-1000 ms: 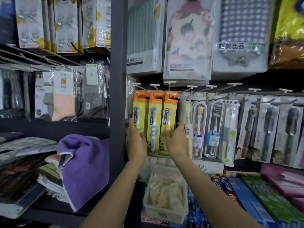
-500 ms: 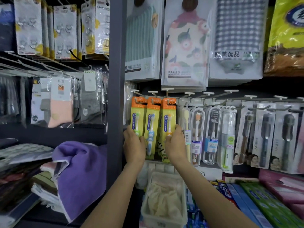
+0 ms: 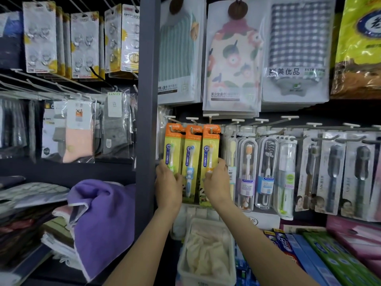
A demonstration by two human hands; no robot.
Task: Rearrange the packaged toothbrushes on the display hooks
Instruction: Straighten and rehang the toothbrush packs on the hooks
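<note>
Two bare forearms are seen, without sleeves, up to the lower edge of the picture. No watch, ring or bracelet is worn on the left hand (image 3: 168,185) or the right hand (image 3: 218,185). The fingernails are kept short and unpainted where shown.

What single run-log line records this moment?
left hand: grips left orange pack | right hand: grips right orange pack | packs: on hooks
</note>
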